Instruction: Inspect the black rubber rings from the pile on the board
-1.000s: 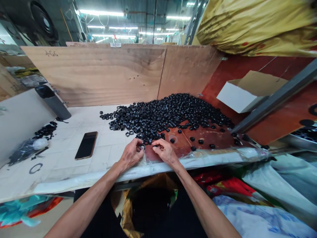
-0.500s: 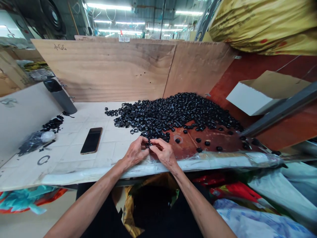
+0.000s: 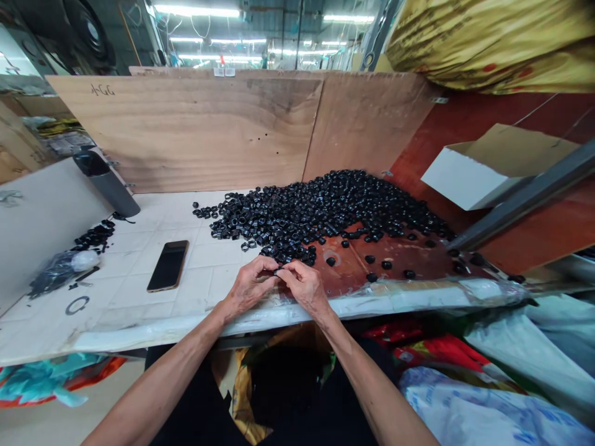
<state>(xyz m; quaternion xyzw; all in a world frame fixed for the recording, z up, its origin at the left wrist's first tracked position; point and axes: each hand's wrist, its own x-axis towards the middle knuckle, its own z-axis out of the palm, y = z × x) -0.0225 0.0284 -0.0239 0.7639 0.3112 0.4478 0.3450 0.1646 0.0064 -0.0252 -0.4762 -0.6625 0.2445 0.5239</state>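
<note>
Above the open yellow bag [image 3: 242, 409] at the bench's edge, the person's two hands have drawn together: a second ago there was a gap between them, and now the fingertips meet. The left hand [image 3: 251, 286] and the right hand [image 3: 304, 287] are both pinched on a small black piece [image 3: 277, 271] at the near foot of the heap, so I'd judge the two are working on it jointly rather than separately. The fingers hide most of it; whether it is one part or two, I can't tell. Just beyond, the big heap of black rings [image 3: 320, 210] crowds right up to the fingertips, leaving little room ahead. To the left lie a flat ring [image 3: 77, 305] and a phone [image 3: 168, 266], both well apart from the hands; to the right, scattered black caps [image 3: 386, 265] dot the red-brown sheet [image 3: 346, 279]. Farther off, a dark bottle [image 3: 111, 189] leans by the side wall, a white carton [image 3: 469, 179] sits on the right, and a wooden panel [image 3: 209, 130] closes the back.
</note>
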